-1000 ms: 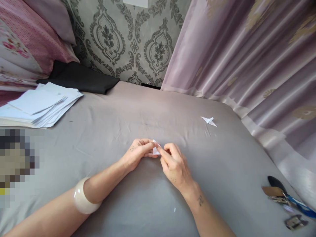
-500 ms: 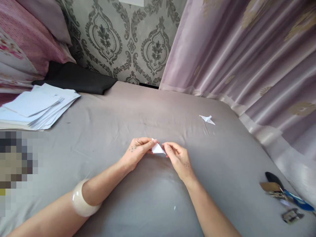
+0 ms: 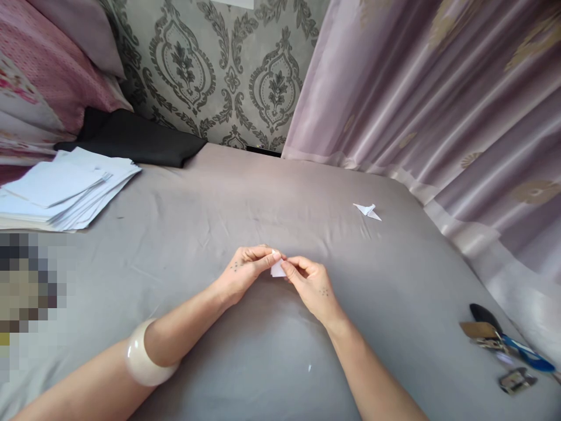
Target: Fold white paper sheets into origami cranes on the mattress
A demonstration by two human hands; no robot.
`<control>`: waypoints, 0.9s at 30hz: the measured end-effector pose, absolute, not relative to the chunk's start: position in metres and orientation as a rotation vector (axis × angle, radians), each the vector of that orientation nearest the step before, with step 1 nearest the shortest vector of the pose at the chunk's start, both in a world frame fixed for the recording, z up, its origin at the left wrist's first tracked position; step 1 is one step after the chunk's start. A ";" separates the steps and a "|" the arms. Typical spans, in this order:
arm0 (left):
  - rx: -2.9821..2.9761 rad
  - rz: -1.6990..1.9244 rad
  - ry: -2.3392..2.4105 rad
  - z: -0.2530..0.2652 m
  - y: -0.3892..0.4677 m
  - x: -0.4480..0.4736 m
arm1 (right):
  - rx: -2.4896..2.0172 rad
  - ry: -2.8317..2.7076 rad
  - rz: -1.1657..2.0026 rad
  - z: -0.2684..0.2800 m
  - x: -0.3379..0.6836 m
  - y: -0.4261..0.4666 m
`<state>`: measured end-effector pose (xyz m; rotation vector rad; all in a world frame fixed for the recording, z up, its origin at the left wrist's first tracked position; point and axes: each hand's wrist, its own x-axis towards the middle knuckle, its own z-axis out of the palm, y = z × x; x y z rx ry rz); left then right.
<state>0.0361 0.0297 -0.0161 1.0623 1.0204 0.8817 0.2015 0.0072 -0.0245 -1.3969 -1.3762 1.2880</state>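
Between my two hands is a small folded piece of white paper point(image 3: 277, 270), held above the grey sheet point(image 3: 245, 362). My left hand point(image 3: 245, 270) pinches its upper left part, thumb on top and fingers behind. From the other side my right hand point(image 3: 310, 283) closes thumb and fingers on its right part, covering the pointed end. The fingertips of both hands nearly meet, so much of the paper is hidden. A white bangle circles my left forearm.
A folded white paper bird point(image 3: 368, 211) lies farther off on the right. At the left is a stack of white paper point(image 3: 70, 190), with a black folded cloth point(image 3: 140, 140) behind it. Keys with a tan tag point(image 3: 481, 331) and a blue item point(image 3: 528, 354) lie at the right edge.
My right hand has moved left along the folded paper, closer to my left hand, and its thumb now covers the point that showed before. My left hand keeps its hold.
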 end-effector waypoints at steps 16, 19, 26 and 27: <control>1.441 0.824 1.325 -0.012 0.032 0.035 | -1.432 -1.362 1.490 -0.015 0.202 0.007; 1.304 0.816 1.325 -0.013 0.032 0.035 | -1.467 -1.268 1.509 -0.015 0.202 0.008; 0.973 0.898 0.970 -0.024 0.037 0.036 | -1.470 -1.158 1.288 -0.025 0.205 0.015; 0.897 0.889 0.890 -0.025 0.038 0.037 | -1.471 -1.168 1.264 -0.027 0.205 0.016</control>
